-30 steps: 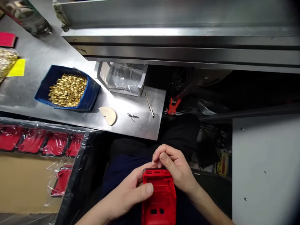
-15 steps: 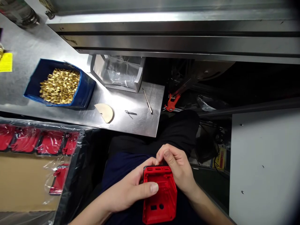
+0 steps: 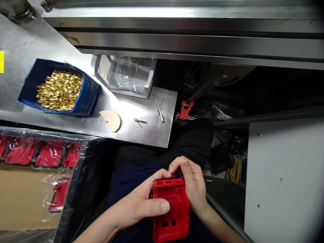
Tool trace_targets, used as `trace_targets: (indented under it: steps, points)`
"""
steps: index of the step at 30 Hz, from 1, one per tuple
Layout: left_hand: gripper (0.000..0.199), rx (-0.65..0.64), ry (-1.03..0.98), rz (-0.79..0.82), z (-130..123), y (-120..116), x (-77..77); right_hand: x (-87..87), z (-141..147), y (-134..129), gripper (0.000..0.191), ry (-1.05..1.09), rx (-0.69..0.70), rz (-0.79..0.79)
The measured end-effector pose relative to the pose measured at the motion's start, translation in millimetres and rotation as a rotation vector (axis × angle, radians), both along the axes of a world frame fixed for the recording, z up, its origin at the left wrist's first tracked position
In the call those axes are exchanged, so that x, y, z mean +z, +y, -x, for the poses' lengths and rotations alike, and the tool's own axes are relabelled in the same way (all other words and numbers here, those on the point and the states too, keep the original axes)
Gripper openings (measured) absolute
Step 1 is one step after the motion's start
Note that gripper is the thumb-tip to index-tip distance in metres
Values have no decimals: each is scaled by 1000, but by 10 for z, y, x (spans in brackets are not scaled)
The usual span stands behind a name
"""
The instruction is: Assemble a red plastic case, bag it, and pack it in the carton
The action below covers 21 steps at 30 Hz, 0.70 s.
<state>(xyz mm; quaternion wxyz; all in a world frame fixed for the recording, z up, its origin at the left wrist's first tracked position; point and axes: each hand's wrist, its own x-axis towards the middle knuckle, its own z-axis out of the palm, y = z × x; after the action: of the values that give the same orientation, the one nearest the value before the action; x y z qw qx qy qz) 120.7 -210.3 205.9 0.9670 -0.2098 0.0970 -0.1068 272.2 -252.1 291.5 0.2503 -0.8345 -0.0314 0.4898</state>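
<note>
By the left hand [image 3: 149, 204], a red case [image 3: 177, 212] is held over the lap [image 3: 126, 184].
A yellow note [image 3: 1, 62] is cut off at the left edge; a blue bin [image 3: 90, 96] of brass-coloured pieces [image 3: 59, 91] is set on the table [image 3: 145, 138]. The case is gripped by the left fingers, thumb inside; by its far right corner the right hand's [image 3: 195, 184] fingers are curled narrow, and whether anything is pinched cannot be told. Farther right, a yellow label [image 3: 237, 169] is printed too small to be read.

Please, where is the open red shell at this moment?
In the head view, the red shell is at the bottom, just right of centre, held in the left hand, with the right hand at its upper right corner.
</note>
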Motion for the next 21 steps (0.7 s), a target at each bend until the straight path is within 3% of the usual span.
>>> trace_targets:
  steps: [5, 11, 17, 21]
  points:
    - [60, 13, -10, -11, -10, -9, -11, 9, -17, 5, 45, 98, 26, -42]
    - [61, -11, -27, 10, -25, 12, -19, -34, -10, -36, 46, -112, 68, -1]
    - [64, 12, -1, 37, -16, -22, -26, -20, -3, 13, 47, 101, -18, -3]
    - [59, -17, -1, 63, -14, -13, -18, -40, 2, -4, 46, -37, 29, 17]
